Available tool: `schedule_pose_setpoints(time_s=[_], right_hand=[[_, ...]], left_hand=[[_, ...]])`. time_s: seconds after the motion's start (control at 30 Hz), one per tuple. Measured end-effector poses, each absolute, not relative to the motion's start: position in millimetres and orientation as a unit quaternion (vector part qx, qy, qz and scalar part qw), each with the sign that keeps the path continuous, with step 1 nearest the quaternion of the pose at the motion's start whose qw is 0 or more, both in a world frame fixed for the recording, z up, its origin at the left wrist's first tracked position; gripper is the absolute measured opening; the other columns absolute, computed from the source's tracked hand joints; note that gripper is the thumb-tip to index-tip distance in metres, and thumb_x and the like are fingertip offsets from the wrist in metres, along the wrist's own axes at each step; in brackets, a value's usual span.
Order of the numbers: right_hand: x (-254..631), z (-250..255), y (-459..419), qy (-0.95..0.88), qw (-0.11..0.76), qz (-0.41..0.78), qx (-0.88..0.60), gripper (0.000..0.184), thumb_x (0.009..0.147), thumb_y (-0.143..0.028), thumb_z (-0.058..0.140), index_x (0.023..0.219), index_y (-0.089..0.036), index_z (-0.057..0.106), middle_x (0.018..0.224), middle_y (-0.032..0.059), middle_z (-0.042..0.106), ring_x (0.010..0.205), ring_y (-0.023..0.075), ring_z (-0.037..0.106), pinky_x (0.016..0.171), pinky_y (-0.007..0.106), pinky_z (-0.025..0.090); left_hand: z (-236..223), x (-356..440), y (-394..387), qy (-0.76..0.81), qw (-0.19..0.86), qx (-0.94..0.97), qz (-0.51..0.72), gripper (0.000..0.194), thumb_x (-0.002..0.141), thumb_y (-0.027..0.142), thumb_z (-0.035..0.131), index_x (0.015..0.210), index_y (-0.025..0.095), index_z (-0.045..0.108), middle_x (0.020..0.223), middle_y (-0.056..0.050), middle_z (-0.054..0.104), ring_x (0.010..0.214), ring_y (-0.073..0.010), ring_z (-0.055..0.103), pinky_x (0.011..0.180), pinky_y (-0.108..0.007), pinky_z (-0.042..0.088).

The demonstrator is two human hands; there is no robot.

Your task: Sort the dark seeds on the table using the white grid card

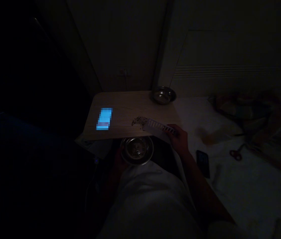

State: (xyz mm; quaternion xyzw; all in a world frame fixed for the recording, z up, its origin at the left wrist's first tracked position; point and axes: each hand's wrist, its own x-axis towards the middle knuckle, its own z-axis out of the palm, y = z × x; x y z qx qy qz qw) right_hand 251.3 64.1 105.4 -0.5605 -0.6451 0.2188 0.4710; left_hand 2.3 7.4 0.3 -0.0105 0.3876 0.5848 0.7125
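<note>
The room is very dark. My right hand (177,136) grips one end of a pale flat piece with a row of slots (155,126); its exact kind I cannot make out. Its far end touches or lies just beside a spread of small dark bits (139,121) on the wooden table (120,103). Below the table's front edge, my left hand (121,159) is closed on the left side of a round metal bowl (150,154). Something lies in the bowl's bottom, too dim to name. Shadow hides most of my left fingers.
A lit phone screen (104,119) lies on the table's left part, blurred out. Another metal bowl (164,95) stands at the back right corner. On the white bedding to the right are a dark phone (202,163), red-handled scissors (236,154) and a heap of coloured cloth (245,106).
</note>
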Motion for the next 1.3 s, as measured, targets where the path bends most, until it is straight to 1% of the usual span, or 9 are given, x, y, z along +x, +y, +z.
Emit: schedule_pose_setpoints(time_s=[0.17,0.33,0.4,0.57,0.67,0.73,0.9,1.07,1.3], right_hand=[[250,106,63,-0.648,0.465,0.227,-0.559,0.022,0.076,-0.035,0.058,0.09,-0.019,0.065,0.079,0.0019,0.066,0.069,0.0163,0.059,0.063,0.027,0.046],[249,103,63,-0.643,0.471,0.251,-0.549,0.022,0.075,-0.035,0.06,0.089,-0.02,0.065,0.079,0.0019,0.067,0.07,0.0167,0.059,0.063,0.028,0.047],[248,101,63,-0.643,0.47,0.263,-0.545,0.022,0.075,-0.036,0.06,0.089,-0.02,0.065,0.08,0.002,0.067,0.071,0.0171,0.06,0.063,0.028,0.047],[241,101,59,-0.656,0.446,0.313,-0.522,0.023,0.074,-0.036,0.061,0.089,-0.019,0.065,0.081,0.0022,0.067,0.073,0.0175,0.06,0.065,0.029,0.047],[234,103,55,-0.665,0.426,0.341,-0.511,0.022,0.074,-0.035,0.061,0.088,-0.02,0.065,0.08,0.0017,0.067,0.071,0.0172,0.06,0.065,0.029,0.047],[232,101,56,-0.655,0.437,0.348,-0.509,0.021,0.073,-0.035,0.062,0.087,-0.02,0.065,0.08,0.0016,0.066,0.072,0.0173,0.06,0.065,0.029,0.047],[232,94,69,-0.59,0.518,0.296,-0.544,0.023,0.072,-0.034,0.062,0.09,-0.02,0.063,0.08,0.0005,0.064,0.071,0.0155,0.057,0.064,0.027,0.045],[229,91,82,-0.618,0.491,0.297,-0.537,0.02,0.072,-0.03,0.062,0.089,-0.019,0.063,0.079,0.0008,0.064,0.07,0.015,0.058,0.065,0.026,0.044],[216,94,97,-0.602,0.525,0.243,-0.551,0.025,0.073,-0.036,0.06,0.09,-0.018,0.063,0.079,0.0026,0.066,0.07,0.0162,0.058,0.063,0.027,0.045]], left_hand=[[0,4,10,0.402,0.71,-0.049,0.576,0.024,0.077,0.034,0.053,0.088,0.018,0.067,0.089,-0.008,0.071,0.118,-0.0303,0.05,0.101,-0.045,0.036],[-3,2,9,0.387,0.718,-0.022,0.578,0.031,0.077,0.037,0.054,0.099,0.019,0.066,0.099,-0.007,0.07,0.121,-0.029,0.047,0.102,-0.046,0.035],[-3,1,9,0.381,0.721,-0.018,0.579,0.03,0.076,0.036,0.056,0.098,0.018,0.066,0.1,-0.008,0.069,0.122,-0.0289,0.046,0.102,-0.045,0.036],[-4,2,7,0.374,0.727,-0.02,0.576,0.032,0.076,0.038,0.056,0.096,0.015,0.067,0.102,-0.009,0.069,0.12,-0.0303,0.047,0.102,-0.045,0.036],[-7,2,7,0.375,0.721,-0.011,0.582,0.032,0.077,0.04,0.054,0.097,0.018,0.067,0.103,-0.008,0.069,0.119,-0.0293,0.049,0.102,-0.046,0.036],[-9,3,7,0.376,0.716,-0.012,0.587,0.031,0.076,0.04,0.055,0.095,0.018,0.067,0.102,-0.008,0.069,0.117,-0.0283,0.051,0.101,-0.044,0.037],[-5,3,6,0.38,0.724,-0.009,0.576,0.032,0.078,0.039,0.052,0.093,0.016,0.068,0.1,-0.008,0.07,0.114,-0.0289,0.053,0.099,-0.045,0.039],[1,3,5,0.373,0.708,0.019,0.599,0.029,0.078,0.035,0.054,0.097,0.016,0.067,0.101,-0.008,0.069,0.116,-0.0289,0.051,0.102,-0.046,0.035],[-7,2,7,0.361,0.72,0.0,0.593,0.03,0.077,0.036,0.055,0.096,0.016,0.067,0.101,-0.009,0.069,0.116,-0.0296,0.051,0.102,-0.046,0.035]])
